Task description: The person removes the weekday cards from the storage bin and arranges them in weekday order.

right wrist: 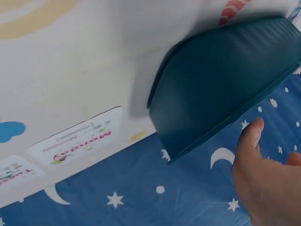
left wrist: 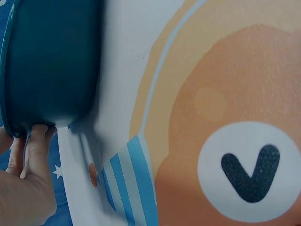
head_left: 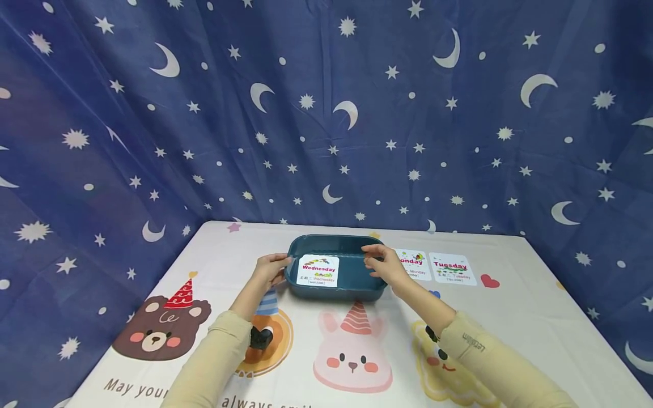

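A dark teal plastic bin (head_left: 336,294) with rounded corners sits near the back middle of the table. Inside it, toward the left, a white "Wednesday" card (head_left: 318,271) shows its printed face. My left hand (head_left: 269,269) grips the bin's left end; in the left wrist view the thumb is at the rim and the fingers lie against the outer wall (left wrist: 51,61). Over the bin's right end is my right hand (head_left: 385,265), fingers bent loosely with nothing between them. In the right wrist view its thumb (right wrist: 250,136) stands apart from the bin's rim.
To the right of the bin lie a "Monday" card (head_left: 415,265), partly covered by the right hand in the head view, and a "Tuesday" card (head_left: 453,268). A printed cartoon cloth (head_left: 515,306) covers the table. Behind hangs a blue star-and-moon curtain (head_left: 306,147).
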### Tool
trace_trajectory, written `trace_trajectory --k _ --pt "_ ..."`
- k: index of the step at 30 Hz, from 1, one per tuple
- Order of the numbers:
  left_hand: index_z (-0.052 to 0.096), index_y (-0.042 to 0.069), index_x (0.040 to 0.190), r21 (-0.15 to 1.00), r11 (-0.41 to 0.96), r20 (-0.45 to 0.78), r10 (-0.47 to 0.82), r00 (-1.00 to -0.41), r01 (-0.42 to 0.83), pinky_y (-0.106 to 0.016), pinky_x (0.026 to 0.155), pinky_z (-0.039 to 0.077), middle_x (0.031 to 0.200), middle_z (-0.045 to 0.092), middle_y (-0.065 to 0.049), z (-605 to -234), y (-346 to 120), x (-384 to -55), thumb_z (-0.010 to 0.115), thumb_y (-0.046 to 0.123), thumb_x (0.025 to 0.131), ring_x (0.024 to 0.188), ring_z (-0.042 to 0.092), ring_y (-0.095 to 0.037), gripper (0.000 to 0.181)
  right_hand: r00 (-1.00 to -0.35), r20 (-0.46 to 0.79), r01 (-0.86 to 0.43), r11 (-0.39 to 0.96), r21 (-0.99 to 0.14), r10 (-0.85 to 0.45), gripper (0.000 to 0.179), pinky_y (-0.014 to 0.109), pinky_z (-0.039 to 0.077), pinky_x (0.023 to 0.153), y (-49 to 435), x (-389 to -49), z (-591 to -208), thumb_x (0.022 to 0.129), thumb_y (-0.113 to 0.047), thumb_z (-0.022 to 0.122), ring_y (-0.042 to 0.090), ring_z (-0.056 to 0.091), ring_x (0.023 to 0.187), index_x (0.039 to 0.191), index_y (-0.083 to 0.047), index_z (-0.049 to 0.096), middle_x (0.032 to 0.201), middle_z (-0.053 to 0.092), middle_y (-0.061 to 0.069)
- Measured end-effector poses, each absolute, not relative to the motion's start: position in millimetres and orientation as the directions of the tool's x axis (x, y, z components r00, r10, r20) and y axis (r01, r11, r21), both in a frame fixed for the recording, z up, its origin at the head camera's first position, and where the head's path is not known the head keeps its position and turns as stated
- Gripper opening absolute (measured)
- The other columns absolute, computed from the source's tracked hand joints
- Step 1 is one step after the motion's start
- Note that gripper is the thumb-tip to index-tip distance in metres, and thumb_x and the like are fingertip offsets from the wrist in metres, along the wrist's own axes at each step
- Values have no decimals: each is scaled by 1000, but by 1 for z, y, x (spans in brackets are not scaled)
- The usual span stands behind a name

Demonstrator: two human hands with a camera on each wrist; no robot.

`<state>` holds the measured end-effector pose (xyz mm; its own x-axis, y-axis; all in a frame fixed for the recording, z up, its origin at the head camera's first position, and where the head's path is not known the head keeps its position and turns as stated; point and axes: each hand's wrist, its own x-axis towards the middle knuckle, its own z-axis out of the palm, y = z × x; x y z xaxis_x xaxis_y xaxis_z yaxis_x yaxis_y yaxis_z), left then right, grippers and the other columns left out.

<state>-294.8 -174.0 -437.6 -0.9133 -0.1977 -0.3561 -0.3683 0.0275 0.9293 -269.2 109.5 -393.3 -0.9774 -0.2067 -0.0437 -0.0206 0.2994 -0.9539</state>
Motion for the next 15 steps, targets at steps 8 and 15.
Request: trace_trajectory --k 8,15 --pt "56 0 126 929 26 -359 -195 -913 -370 -17 57 51 125 57 -22 -437 -175 -294 60 12 92 75 62 -12 36 -936 -225 113 372 -921 -273 41 44 52 90 90 -284 -397 96 -10 50 38 53 114 134 1 45 132 51 23" --pt "55 -1 127 927 26 -362 -189 -913 -373 -17 59 51 127 56 -21 -436 -174 -295 59 12 93 76 61 -12 37 -893 -288 112 449 -886 -346 44 39 53 83 75 -288 -406 95 -11 51 38 53 114 136 4 41 131 50 24"
